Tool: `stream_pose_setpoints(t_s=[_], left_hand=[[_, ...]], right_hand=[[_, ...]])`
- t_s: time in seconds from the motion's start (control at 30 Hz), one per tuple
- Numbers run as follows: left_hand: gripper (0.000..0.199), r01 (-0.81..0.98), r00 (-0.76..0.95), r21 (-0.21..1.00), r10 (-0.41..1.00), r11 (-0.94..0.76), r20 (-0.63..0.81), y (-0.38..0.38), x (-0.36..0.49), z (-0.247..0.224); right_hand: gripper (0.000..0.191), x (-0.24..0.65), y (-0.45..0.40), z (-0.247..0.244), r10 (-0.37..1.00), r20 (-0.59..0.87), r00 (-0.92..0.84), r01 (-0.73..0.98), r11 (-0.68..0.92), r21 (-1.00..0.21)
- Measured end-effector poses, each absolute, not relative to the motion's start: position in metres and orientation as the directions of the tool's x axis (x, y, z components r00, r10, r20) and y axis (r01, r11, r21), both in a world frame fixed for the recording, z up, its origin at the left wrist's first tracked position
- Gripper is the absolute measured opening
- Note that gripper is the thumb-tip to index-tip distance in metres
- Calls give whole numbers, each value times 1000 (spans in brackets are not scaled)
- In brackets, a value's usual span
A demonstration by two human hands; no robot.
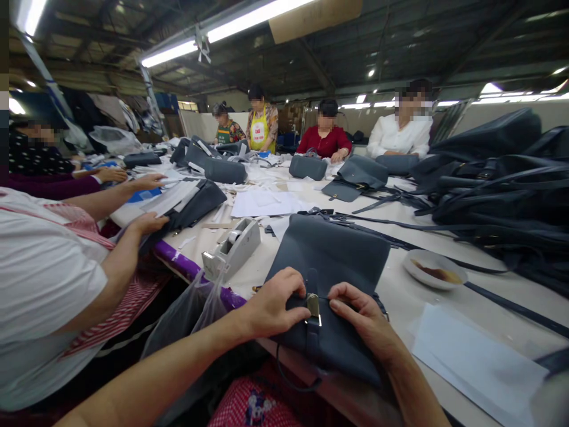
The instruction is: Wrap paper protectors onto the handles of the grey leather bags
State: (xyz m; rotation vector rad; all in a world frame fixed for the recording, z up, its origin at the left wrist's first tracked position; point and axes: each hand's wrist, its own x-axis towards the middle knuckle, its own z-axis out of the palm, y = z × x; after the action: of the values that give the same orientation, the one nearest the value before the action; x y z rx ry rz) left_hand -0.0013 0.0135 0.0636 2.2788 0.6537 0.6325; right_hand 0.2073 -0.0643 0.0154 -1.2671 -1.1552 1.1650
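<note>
A dark blue-grey leather handbag (331,249) lies in front of me at the table's edge, with its flap toward the far side. A gold-coloured metal clasp (313,305) sits on a strap at the middle of its front. My left hand (278,302) grips the bag just left of the clasp, its thumb against the metal edge. On the clasp's other side, my right hand (362,317) has thumb and forefinger closed at the flap's edge. What lies under the curled fingers is hidden.
A grey tape dispenser (233,246) stands left of the bag. To the right are a white dish (434,270) with brown stuff, white paper sheets (475,362) and a heap of dark bags (493,184). A co-worker's arms (120,231) reach in at left; other people work across the table.
</note>
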Motion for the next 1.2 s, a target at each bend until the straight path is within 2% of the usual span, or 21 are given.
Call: stream_pose_setpoints(t_s=[0.13,0.33,0.47,0.6,0.7,0.8,0.87,0.93,1.03,1.1,1.2], left_hand=[[11,326,750,649,606,-687,265,6,4,55],[9,405,722,701,676,-587,149,8,8,54],[14,398,754,662,637,-636,159,10,11,55],[12,455,713,516,644,-725,276,15,11,59],[9,517,697,339,617,-786,365,17,7,67],[11,579,698,199,607,-791,380,15,0,71],[11,579,708,225,620,-784,339,14,-3,71],[8,555,709,319,638,-768,301,12,-5,70],[17,510,724,388,627,-768,288,12,-1,68],[18,480,776,310,562,-821,286,12,5,66],[22,454,826,79,453,-887,334,14,16,60]], right_hand=[[29,208,-63,15,998,-1,69,57,-5,-998],[30,208,-64,16,997,7,77,90,0,-996],[30,208,-65,16,998,2,70,62,-2,-998],[31,207,-65,19,996,7,85,72,0,-997],[31,207,-64,20,995,37,96,87,29,-996],[30,207,-64,19,995,46,87,94,38,-995],[30,208,-65,17,996,45,81,96,37,-995],[29,209,-66,15,996,41,76,91,34,-995],[30,209,-68,13,998,25,60,83,20,-996],[30,209,-68,13,998,35,57,89,29,-996],[28,208,-67,15,995,69,72,107,61,-992]])
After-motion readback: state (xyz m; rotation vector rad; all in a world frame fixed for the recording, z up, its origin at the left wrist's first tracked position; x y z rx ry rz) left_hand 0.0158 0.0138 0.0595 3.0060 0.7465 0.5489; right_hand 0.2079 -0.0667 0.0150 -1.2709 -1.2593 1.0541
